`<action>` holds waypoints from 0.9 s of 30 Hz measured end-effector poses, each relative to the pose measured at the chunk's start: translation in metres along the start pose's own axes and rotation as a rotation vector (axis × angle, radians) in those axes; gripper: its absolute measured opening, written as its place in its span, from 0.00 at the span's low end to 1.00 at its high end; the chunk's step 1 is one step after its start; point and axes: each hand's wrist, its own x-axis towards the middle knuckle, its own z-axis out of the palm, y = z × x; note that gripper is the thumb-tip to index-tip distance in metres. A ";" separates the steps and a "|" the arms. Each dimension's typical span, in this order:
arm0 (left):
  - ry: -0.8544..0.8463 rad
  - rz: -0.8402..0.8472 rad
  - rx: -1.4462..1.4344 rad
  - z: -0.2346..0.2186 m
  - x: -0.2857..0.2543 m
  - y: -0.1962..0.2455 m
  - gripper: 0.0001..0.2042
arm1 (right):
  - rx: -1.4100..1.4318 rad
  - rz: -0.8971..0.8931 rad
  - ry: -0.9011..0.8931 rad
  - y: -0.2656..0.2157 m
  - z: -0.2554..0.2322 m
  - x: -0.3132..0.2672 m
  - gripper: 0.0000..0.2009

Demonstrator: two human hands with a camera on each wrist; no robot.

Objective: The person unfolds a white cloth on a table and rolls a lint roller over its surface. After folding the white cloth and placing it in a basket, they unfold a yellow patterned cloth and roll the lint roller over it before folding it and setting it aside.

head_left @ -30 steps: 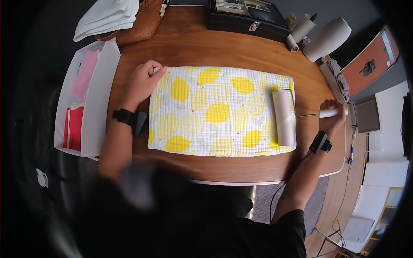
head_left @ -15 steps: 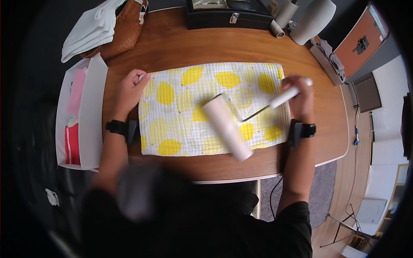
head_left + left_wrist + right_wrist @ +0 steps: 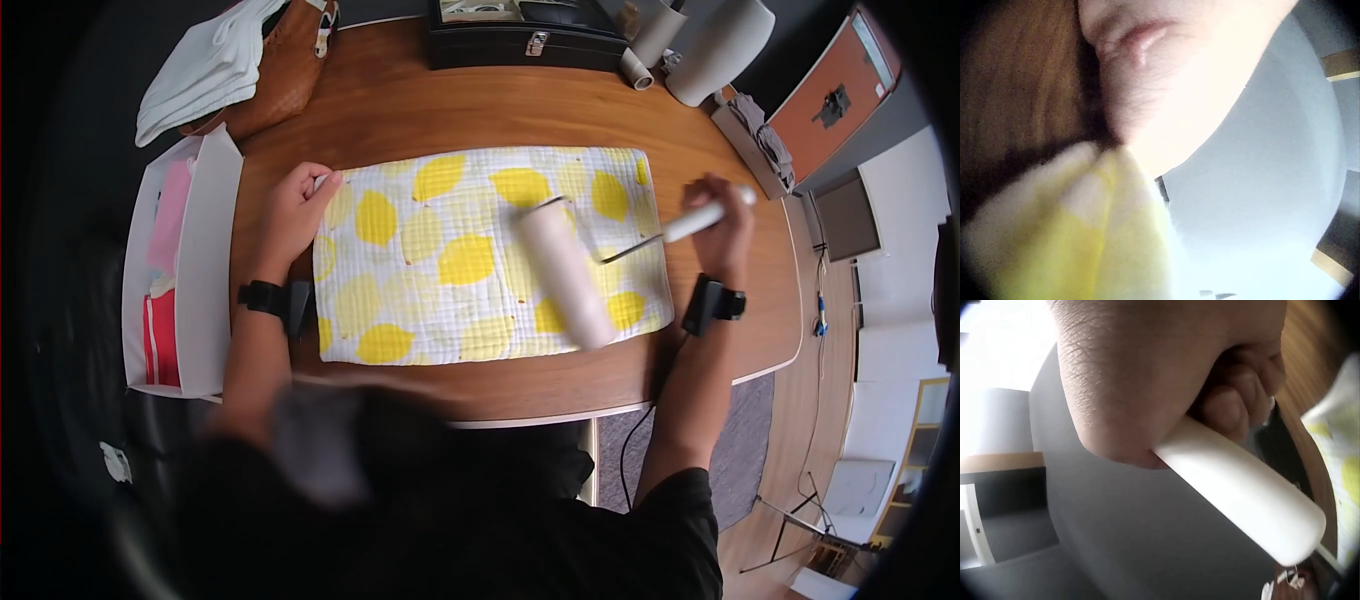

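A white cloth with yellow lemons [image 3: 465, 260] lies flat on the wooden table. The left hand [image 3: 295, 215] pinches its upper left corner; in the left wrist view the cloth [image 3: 1079, 237] bunches up at the hand [image 3: 1166, 75]. Beyond the cloth's right edge, the right hand [image 3: 722, 230] grips the white handle [image 3: 695, 220] of a lint roller, whose pale cylinder [image 3: 565, 275] is slanted over the cloth's right half and blurred. Whether the roller touches the cloth cannot be told. The right wrist view shows fingers curled round the handle [image 3: 1241, 490].
Left of the cloth stands a white box [image 3: 205, 270] with pink and red fabric. A brown bag [image 3: 290, 85] with a folded white cloth [image 3: 205, 75] is at the back left. A black case [image 3: 520, 45], a white vase [image 3: 722, 50] and a small grey box [image 3: 755, 150] line the back.
From the cloth's right edge, the roller has moved left over the cloth and tilted, then shifted slightly right and up. The left hand still pinches the corner. The head view has shifted.
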 end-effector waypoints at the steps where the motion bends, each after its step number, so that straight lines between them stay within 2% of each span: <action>1: -0.002 -0.003 -0.005 0.000 0.000 0.000 0.12 | -0.068 0.045 0.011 0.004 0.024 -0.007 0.12; 3: -0.006 -0.011 -0.021 0.000 0.001 -0.004 0.12 | -0.101 0.210 -0.247 0.007 0.045 -0.012 0.13; 4: -0.007 -0.017 -0.029 0.000 0.002 -0.004 0.11 | -0.132 0.247 -0.300 0.007 0.051 -0.013 0.14; 7: -0.001 -0.003 -0.049 0.003 0.001 -0.004 0.11 | -0.075 0.088 -0.160 0.013 0.032 -0.013 0.14; 8: -0.010 -0.011 -0.053 0.004 0.000 -0.002 0.11 | -0.076 -0.048 -0.095 0.011 0.017 -0.009 0.14; 9: -0.012 -0.020 -0.059 0.003 0.000 0.002 0.11 | -0.042 -0.091 -0.125 0.008 -0.014 0.003 0.13; 10: -0.011 -0.029 -0.064 0.002 -0.001 0.004 0.11 | 0.038 -0.158 -0.014 0.005 -0.040 0.010 0.14; 12: -0.013 -0.031 -0.084 0.002 -0.002 0.002 0.11 | 0.084 -0.154 0.000 -0.019 -0.101 0.023 0.13; 14: -0.010 -0.027 -0.081 0.001 -0.001 -0.002 0.11 | 0.138 -0.226 0.210 -0.036 -0.116 0.016 0.12; 15: -0.007 -0.021 -0.067 0.000 0.000 -0.005 0.12 | 0.139 -0.197 0.114 -0.039 -0.139 0.016 0.13; 18: 0.001 -0.023 -0.047 0.001 0.000 -0.006 0.12 | 0.146 -0.185 0.135 -0.034 -0.126 0.018 0.15; 20: -0.001 -0.022 -0.026 0.000 0.001 -0.004 0.12 | 0.029 -0.176 0.280 -0.026 -0.066 0.014 0.15; 21: -0.004 -0.017 -0.009 -0.001 0.001 -0.002 0.12 | 0.029 -0.126 0.099 -0.022 -0.048 0.010 0.14; 22: -0.009 -0.011 0.007 -0.001 0.001 0.000 0.12 | -0.002 -0.142 0.109 -0.008 -0.025 0.007 0.14; 23: -0.011 -0.018 -0.003 -0.001 0.000 0.002 0.12 | -0.050 -0.134 -0.034 0.004 -0.008 0.002 0.14; 25: -0.017 -0.032 -0.023 0.000 -0.001 0.006 0.12 | -0.207 0.109 -0.090 0.002 0.042 -0.014 0.14; 26: -0.014 -0.033 -0.029 0.001 -0.001 0.008 0.12 | -0.265 0.255 -0.271 0.000 0.055 -0.014 0.15; 27: -0.012 -0.035 -0.035 0.002 -0.002 0.009 0.12 | -0.302 0.292 -0.299 0.000 0.073 -0.021 0.16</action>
